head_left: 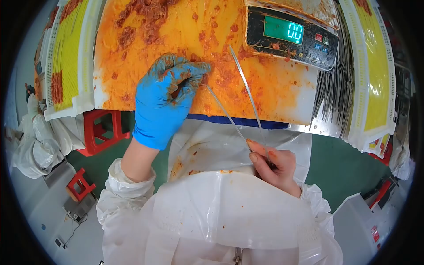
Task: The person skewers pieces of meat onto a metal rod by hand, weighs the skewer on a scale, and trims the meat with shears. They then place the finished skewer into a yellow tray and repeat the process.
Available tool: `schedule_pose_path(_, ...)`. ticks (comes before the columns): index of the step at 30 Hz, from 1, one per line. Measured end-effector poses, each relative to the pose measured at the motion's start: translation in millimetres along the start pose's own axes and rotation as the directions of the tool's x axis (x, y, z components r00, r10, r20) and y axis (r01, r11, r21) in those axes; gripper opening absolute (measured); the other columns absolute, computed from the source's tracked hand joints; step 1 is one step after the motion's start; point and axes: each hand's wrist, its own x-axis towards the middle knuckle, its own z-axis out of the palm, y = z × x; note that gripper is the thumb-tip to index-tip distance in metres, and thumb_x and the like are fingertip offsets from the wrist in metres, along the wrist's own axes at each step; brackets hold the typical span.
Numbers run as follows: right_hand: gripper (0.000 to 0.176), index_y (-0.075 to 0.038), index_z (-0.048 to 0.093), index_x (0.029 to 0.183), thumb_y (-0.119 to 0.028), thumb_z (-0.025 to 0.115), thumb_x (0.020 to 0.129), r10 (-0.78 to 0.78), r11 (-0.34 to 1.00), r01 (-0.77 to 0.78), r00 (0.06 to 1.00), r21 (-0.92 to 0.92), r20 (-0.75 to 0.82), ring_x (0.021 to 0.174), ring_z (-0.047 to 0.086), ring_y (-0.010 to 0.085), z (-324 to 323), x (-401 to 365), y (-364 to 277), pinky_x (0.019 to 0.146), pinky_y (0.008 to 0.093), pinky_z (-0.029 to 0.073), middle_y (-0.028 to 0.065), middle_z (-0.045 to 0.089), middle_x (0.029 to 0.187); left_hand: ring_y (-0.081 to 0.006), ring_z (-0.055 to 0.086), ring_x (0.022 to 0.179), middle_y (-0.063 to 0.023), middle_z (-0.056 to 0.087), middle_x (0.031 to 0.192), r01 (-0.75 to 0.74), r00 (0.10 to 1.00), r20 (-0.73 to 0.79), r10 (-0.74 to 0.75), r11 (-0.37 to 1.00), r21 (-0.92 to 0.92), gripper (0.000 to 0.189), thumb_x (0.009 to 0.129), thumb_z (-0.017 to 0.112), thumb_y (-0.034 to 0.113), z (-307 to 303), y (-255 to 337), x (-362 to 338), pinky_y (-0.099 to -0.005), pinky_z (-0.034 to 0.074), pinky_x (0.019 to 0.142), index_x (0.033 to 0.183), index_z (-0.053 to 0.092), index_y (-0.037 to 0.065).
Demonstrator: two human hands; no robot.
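My left hand (pixel 170 95), in a blue glove smeared with red-orange paste, is over the near part of the orange-stained board (pixel 287 95). Its fingers are curled together, and what they hold, if anything, is hidden. Bare and lightly stained, my right hand (pixel 274 165) pinches two thin metal skewers at the board's near side. One skewer (pixel 246 84) points up over the board; the other (pixel 227 115) slants up toward my left hand. Minced red meat (pixel 148 20) lies at the board's far left. A digital scale (pixel 282 31) reading 0.0 stands at the far right.
Many loose metal skewers (pixel 333 95) lie right of the board. White trays with yellow surfaces flank it on the left (pixel 81 57) and right (pixel 353 110); the left one bears meat strips. Red stools (pixel 104 132) are on the green floor. At the far left is part of another person (pixel 33 106).
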Motion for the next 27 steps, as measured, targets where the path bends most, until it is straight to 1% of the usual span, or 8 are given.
schedule_pose_path(2,0.028,-0.002,0.067,0.110,-0.001,0.066,0.082,-0.026,1.000,0.026,1.000,0.005,0.003,0.048,0.047,0.0086,-2,-1,3,0.048,0.0209,0.041,0.0066,0.054,0.059,-0.0197,0.059,0.079,-0.0094,0.061,0.087,0.053,0.999,-0.011,-0.052,0.999,0.013,0.019,0.077,0.067,-0.007,0,2,-2,-0.0263,0.047,0.070,0.094,0.069,0.002)
schedule_pose_path(8,0.030,-0.003,0.067,0.110,-0.001,0.066,0.081,-0.124,0.986,0.122,0.992,-0.115,-0.008,0.047,0.051,0.0141,1,1,7,0.049,0.0238,0.043,0.0089,0.056,0.061,-0.0190,0.059,0.079,-0.0093,0.061,0.088,-0.086,0.993,-0.084,0.086,0.996,0.001,0.019,0.076,0.067,-0.009,8,-8,-8,-0.0263,0.048,0.070,0.093,0.067,0.000)
schedule_pose_path(11,0.031,-0.004,0.066,0.111,-0.002,0.066,0.080,-0.146,0.980,0.142,0.989,-0.138,-0.016,0.047,0.052,0.0176,9,15,-9,0.050,0.0254,0.045,0.0110,0.058,0.064,-0.0167,0.059,0.082,-0.0093,0.062,0.092,-0.151,0.984,-0.093,0.153,0.988,0.032,0.022,0.078,0.065,-0.009,8,-15,-10,-0.0263,0.049,0.072,0.098,0.066,0.000)
schedule_pose_path(14,0.031,-0.004,0.066,0.111,-0.002,0.067,0.080,-0.154,0.984,0.150,0.988,-0.097,-0.029,0.048,0.053,0.0191,8,23,-5,0.051,0.0259,0.045,0.0123,0.061,0.067,-0.0152,0.059,0.084,-0.0086,0.062,0.096,0.193,0.972,-0.089,-0.216,0.957,-0.216,0.024,0.079,0.064,-0.009,-12,2,7,-0.0269,0.050,0.073,0.101,0.066,0.000)
schedule_pose_path(17,0.029,-0.004,0.067,0.109,-0.002,0.067,0.080,-0.090,0.992,0.089,0.996,-0.089,-0.007,0.049,0.054,0.0188,10,14,-3,0.050,0.0254,0.046,0.0126,0.062,0.069,-0.0140,0.059,0.085,-0.0077,0.061,0.100,0.082,0.993,0.092,-0.068,0.983,-0.167,0.022,0.080,0.064,-0.007,-3,-16,16,-0.0258,0.050,0.072,0.100,0.067,0.000)
schedule_pose_path(18,0.029,-0.004,0.068,0.108,-0.002,0.067,0.080,-0.112,0.988,0.110,0.994,-0.107,-0.006,0.048,0.053,0.0184,7,15,-3,0.050,0.0252,0.046,0.0126,0.062,0.069,-0.0141,0.058,0.085,-0.0077,0.061,0.100,0.100,0.989,0.107,-0.098,0.995,-0.007,0.019,0.080,0.066,-0.006,-7,-9,16,-0.0252,0.049,0.072,0.098,0.068,0.000)
schedule_pose_path(21,0.027,-0.004,0.069,0.106,-0.001,0.068,0.079,-0.104,0.992,0.101,0.994,-0.074,-0.036,0.047,0.053,0.0175,3,7,6,0.049,0.0248,0.045,0.0121,0.062,0.069,-0.0141,0.058,0.084,-0.0077,0.061,0.096,0.120,0.993,-0.003,-0.121,0.986,-0.113,0.019,0.079,0.066,-0.006,-3,-12,5,-0.0250,0.049,0.073,0.098,0.068,0.000)
schedule_pose_path(27,0.029,-0.004,0.068,0.108,-0.001,0.067,0.079,-0.086,0.992,0.080,0.995,-0.095,-0.055,0.047,0.053,0.0173,9,9,-1,0.049,0.0246,0.045,0.0115,0.062,0.068,-0.0158,0.059,0.083,-0.0072,0.061,0.093,-0.023,0.996,-0.090,0.023,1.000,-0.003,0.019,0.079,0.066,-0.007,2,-15,2,-0.0252,0.048,0.071,0.095,0.069,0.001)
